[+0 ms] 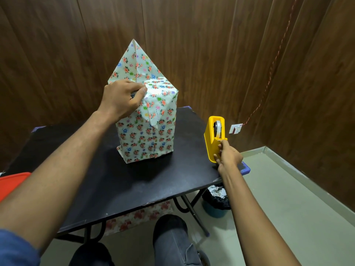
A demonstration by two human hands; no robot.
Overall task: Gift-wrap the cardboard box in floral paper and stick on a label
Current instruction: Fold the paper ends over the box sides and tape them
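The box point(148, 137) stands upright in the middle of the black table point(134, 179), covered in white floral paper. At its top, one triangular paper flap point(134, 62) points straight up and another is folded down over the front. My left hand point(123, 98) presses on the top left corner, fingers curled with something dark inside them. My right hand point(227, 154) pinches the tape end at the front of the yellow tape dispenser point(213, 139), which stands at the table's right edge.
A red container point(11, 185) sits at the far left edge. Under the table lie floral paper scraps point(142, 217) and a bin with a black bag point(217, 202). Wood-panelled walls close in behind and to the right. My knees are below the table's near edge.
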